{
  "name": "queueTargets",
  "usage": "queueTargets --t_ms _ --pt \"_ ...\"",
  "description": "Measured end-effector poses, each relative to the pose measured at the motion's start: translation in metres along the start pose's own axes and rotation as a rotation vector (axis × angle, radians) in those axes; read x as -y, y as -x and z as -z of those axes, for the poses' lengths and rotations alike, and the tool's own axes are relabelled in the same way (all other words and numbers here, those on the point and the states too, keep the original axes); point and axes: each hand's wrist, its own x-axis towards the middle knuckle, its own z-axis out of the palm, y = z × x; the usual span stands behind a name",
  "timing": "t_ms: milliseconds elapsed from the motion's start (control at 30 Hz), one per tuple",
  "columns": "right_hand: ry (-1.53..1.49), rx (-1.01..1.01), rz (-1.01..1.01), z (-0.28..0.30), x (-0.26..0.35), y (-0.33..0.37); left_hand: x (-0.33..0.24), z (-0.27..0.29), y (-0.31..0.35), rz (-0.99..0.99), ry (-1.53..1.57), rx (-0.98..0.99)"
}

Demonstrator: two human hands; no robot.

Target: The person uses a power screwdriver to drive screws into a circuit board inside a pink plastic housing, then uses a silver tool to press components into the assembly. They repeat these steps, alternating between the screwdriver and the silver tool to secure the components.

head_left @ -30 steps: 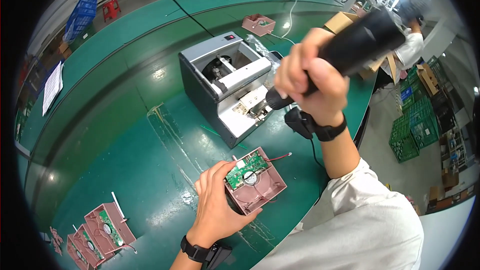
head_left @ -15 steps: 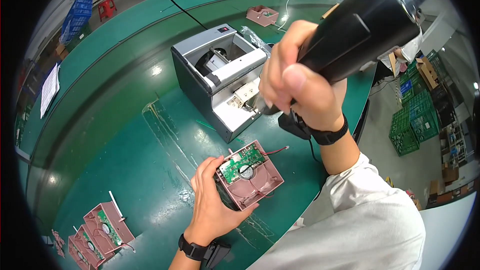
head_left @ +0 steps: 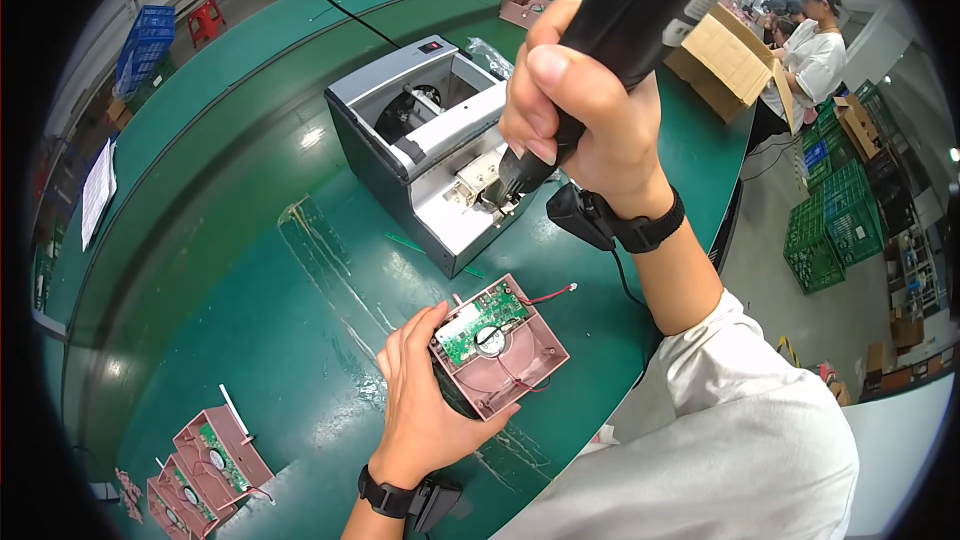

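My left hand (head_left: 425,405) is closed on a pink plastic housing (head_left: 520,375), thumb along its near edge and fingers along its left side. Inside the housing sit a green circuit board (head_left: 484,324), a round part and thin red and black wires, one ending in a small white plug. My right hand (head_left: 600,125) is wrapped round a black electric screwdriver (head_left: 640,15), its body pointing up. The screwdriver's lower end (head_left: 525,172) is at the metal block on the front of a grey screw feeder (head_left: 430,130); whether its bit touches cannot be seen.
Several similar pink housings (head_left: 255,455) with boards stand at the lower left. Another pink housing (head_left: 520,10) lies beyond the feeder. A cardboard box (head_left: 720,65) is at the right, with a person (head_left: 815,55) behind it. Green crates (head_left: 835,225) stand on the floor.
My right hand and the screwdriver have moved left and up, bringing its lower end to the feeder's front. The left hand and its housing have stayed nearly still. The view has shifted slightly.
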Motion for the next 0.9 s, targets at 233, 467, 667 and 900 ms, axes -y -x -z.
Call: queueTargets --t_ms 233,467,667,900 --pt "-0.011 0.006 -0.048 0.001 0.000 0.000 0.002 0.000 0.002 -0.018 -0.013 0.008" --pt "-0.033 0.020 -0.030 0.002 -0.002 -0.002 0.001 0.000 0.003 0.015 0.010 -0.013" --pt "-0.072 0.012 -0.002 0.003 -0.004 -0.005 0.004 -0.003 0.002 -0.009 0.065 -0.038" --pt "-0.178 -0.035 -0.071 0.001 -0.003 -0.005 0.001 0.036 0.016 0.181 -0.119 -0.067"
